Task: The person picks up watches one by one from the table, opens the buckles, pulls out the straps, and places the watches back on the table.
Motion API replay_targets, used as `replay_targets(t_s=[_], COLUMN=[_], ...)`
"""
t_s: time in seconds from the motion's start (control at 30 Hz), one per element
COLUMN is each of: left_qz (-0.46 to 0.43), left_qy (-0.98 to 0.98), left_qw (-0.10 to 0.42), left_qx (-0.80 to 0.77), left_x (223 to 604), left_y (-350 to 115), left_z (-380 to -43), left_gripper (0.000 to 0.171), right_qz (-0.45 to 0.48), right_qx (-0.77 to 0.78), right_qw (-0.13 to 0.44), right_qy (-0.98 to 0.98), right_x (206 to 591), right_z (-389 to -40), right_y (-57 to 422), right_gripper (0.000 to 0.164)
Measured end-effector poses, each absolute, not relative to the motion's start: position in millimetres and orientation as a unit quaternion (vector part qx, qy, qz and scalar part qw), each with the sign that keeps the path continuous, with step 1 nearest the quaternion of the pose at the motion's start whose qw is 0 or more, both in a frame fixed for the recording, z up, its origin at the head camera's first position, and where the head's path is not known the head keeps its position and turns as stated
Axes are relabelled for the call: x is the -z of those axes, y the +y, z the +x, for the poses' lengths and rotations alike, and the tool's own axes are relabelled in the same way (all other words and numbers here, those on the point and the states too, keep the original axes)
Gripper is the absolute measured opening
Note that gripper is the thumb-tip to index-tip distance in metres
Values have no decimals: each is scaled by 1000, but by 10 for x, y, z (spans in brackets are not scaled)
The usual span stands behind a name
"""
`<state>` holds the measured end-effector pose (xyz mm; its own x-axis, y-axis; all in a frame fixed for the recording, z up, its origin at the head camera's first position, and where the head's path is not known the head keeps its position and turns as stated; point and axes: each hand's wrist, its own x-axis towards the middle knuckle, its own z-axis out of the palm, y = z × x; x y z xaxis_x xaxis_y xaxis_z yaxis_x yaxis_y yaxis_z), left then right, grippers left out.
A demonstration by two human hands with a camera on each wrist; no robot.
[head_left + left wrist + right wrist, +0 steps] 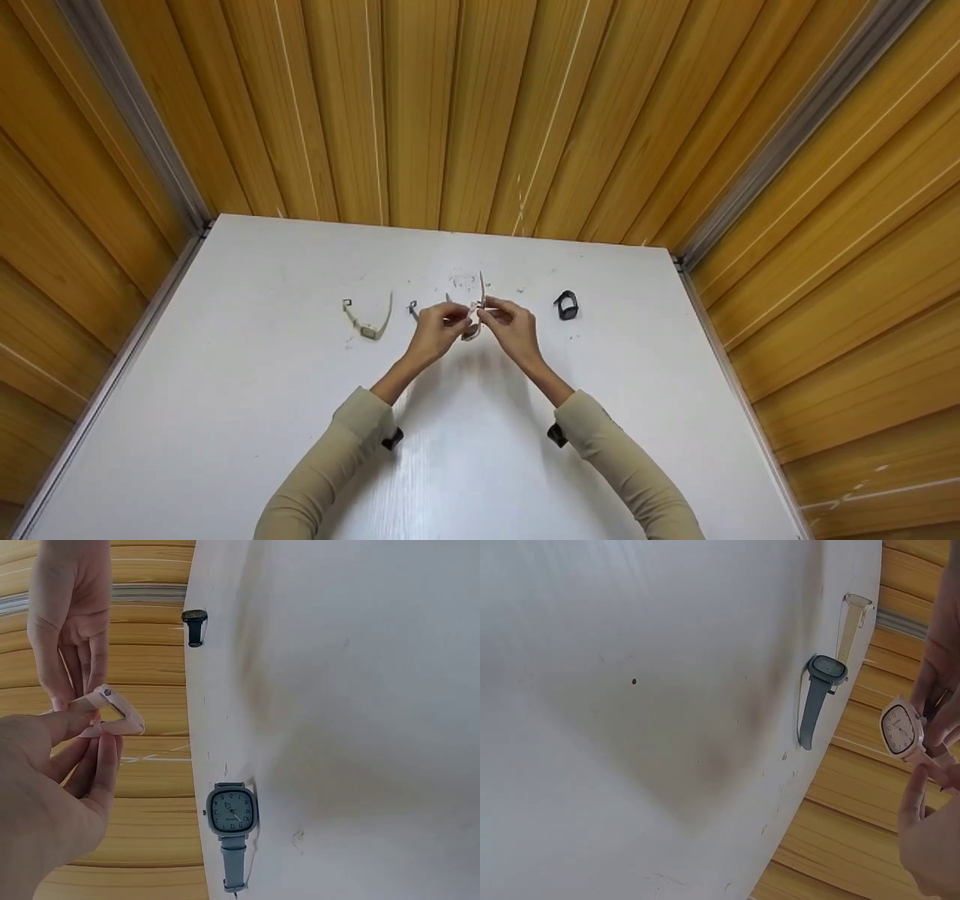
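A pale pink wristwatch [898,729] with a square face is held up between the two hands. My left hand [437,330] pinches its strap. On the other side, my right hand [514,328] pinches the strap too, with a strap end standing up above the fingers in the head view. The strap [135,720] bends into a loop in the left wrist view. A blue-grey watch [232,811] lies on the table close to the left hand, which partly hides it in the head view.
On the white table [247,360], a beige watch [370,331] lies opened out at the left and a black watch [568,306] stands with its strap looped at the right. Wood-patterned walls [420,112] with grey metal rails [787,135] border the table.
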<state>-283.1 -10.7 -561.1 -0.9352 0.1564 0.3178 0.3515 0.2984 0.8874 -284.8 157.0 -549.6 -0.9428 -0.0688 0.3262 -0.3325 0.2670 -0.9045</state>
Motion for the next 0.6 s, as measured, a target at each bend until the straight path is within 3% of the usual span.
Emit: replay_targets(t_s=[0.3,0.6], left_qz=[-165,-139], left_qy=[-805,-796], left_qw=[92,101], left_qx=[562,581], left_x=[5620,5615], left_y=[-137,-164], left_z=[-2825,-2829], left_gripper=[13,16], right_qz=[127,107], right_qx=[-596,-584], right_qw=[65,70], right_qy=[-790,-801], right_x=[5240,5481], right_z=[-2671,-2782], right_y=[1531,1557], right_gripper=[20,16])
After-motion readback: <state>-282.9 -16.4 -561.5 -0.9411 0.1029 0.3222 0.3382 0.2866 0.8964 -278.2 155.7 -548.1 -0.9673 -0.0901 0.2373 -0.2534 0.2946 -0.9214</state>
